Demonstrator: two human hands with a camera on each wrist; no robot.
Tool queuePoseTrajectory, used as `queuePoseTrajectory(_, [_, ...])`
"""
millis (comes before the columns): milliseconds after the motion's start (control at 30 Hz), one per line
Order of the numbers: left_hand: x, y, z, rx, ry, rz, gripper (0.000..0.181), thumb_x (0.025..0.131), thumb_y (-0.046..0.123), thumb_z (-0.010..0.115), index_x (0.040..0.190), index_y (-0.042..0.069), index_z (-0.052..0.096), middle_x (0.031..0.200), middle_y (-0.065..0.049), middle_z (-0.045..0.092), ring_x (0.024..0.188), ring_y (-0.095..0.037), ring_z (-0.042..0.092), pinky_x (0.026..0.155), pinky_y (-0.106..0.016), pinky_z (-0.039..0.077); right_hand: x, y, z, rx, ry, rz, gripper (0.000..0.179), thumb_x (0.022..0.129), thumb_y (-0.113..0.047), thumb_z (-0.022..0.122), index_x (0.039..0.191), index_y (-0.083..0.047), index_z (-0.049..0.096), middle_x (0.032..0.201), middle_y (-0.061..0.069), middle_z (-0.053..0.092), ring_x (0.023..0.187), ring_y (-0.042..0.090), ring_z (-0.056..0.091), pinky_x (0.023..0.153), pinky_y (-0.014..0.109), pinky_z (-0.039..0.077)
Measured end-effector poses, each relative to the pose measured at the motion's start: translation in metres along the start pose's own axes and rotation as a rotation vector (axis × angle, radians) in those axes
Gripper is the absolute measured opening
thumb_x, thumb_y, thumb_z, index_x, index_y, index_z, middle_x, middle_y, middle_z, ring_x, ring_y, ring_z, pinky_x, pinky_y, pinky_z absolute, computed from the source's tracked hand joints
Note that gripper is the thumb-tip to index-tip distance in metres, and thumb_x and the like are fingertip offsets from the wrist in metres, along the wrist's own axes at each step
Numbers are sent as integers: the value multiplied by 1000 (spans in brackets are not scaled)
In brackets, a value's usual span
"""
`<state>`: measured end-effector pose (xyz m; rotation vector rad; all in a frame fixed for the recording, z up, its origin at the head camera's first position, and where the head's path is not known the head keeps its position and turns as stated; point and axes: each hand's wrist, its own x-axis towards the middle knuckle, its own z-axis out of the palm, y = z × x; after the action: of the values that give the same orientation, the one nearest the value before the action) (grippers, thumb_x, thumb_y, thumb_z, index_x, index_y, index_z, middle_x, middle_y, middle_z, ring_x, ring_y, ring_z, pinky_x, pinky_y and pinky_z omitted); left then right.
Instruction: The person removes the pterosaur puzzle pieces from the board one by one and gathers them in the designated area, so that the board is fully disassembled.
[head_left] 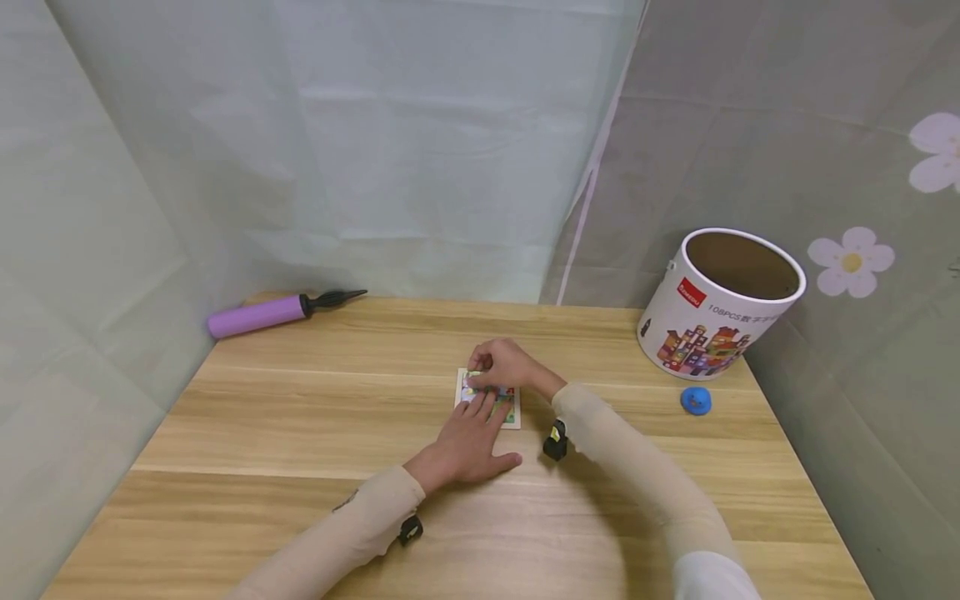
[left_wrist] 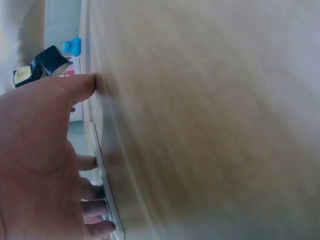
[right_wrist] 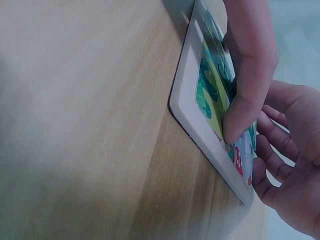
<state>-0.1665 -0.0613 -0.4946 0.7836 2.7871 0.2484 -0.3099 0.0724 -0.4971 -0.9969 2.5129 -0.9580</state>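
A small picture jigsaw puzzle (head_left: 513,415) in a pale frame lies flat on the wooden table. My left hand (head_left: 470,443) lies over its near side, fingers spread fairly straight with their tips on the picture. The left thumb sticks out to the right, over the tabletop. At the far left part of the puzzle, my right hand (head_left: 504,365) has its fingers curled, thumb and index finger pinching at a puzzle piece (head_left: 474,374), which they mostly hide. In the right wrist view the right hand (right_wrist: 295,160) is beyond a left finger (right_wrist: 245,100) that touches the picture.
A large white printed bucket (head_left: 678,325) stands at the back right, with a small blue toy (head_left: 696,401) in front of it. A purple hand pump (head_left: 258,316) lies at the back left. Fabric curtains (head_left: 420,150) border the table (head_left: 300,433).
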Motion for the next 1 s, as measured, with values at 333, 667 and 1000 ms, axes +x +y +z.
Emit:
queuePoseTrajectory(333, [-1, 1, -3, -43, -25, -17, 90, 98, 64, 51, 162, 6, 26, 168, -24, 15, 156, -37, 15, 124, -55, 21, 0, 1, 0, -2, -4, -22, 14, 88, -23, 83, 94, -15, 73, 87, -6, 72, 80, 6, 66, 76, 23, 55])
queuePoseTrajectory(667, [-1, 1, -3, -40, -13, -11, 92, 97, 67, 51, 162, 6, 26, 168, -24, 15, 155, -38, 17, 123, -58, 21, -2, -2, -1, 7, 13, -10, 13, 89, -20, 81, 100, -14, 78, 91, -5, 74, 82, 6, 67, 77, 25, 56])
queuePoseTrajectory(1000, [-2, 1, -2, -19, 8, 7, 89, 98, 64, 50, 162, 6, 27, 167, -25, 18, 156, -37, 16, 123, -56, 21, -5, -5, -4, 2, 36, -5, 12, 95, -16, 74, 105, -14, 81, 103, -2, 76, 90, 8, 68, 82, 28, 56])
